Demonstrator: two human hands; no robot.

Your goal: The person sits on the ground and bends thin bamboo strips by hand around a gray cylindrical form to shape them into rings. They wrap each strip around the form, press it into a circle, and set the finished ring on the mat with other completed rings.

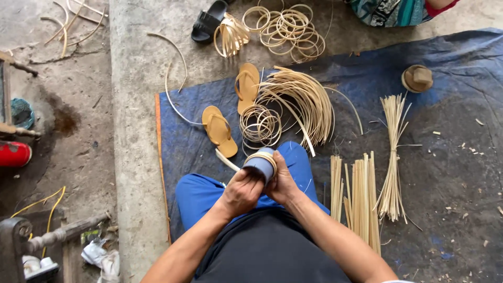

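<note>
My right hand [283,184] grips a grey-blue cylinder [259,166] above my blue-trousered knee. A bamboo strip ring [263,156] is wrapped around the cylinder's far end. My left hand [241,193] closes over the cylinder's near end, fingers curled on it. A pale strip end [226,160] sticks out to the left of the cylinder.
On the blue tarp [450,57] lie coiled bamboo rings [260,126], curved strips [309,102], straight strip bundles [360,196], a tied splint bundle [392,157], two tan sandals [220,131] and a brown tape roll [417,78]. More rings [285,27] and a black sandal [208,22] lie on the concrete. Another person's patterned clothing [390,10] shows at top.
</note>
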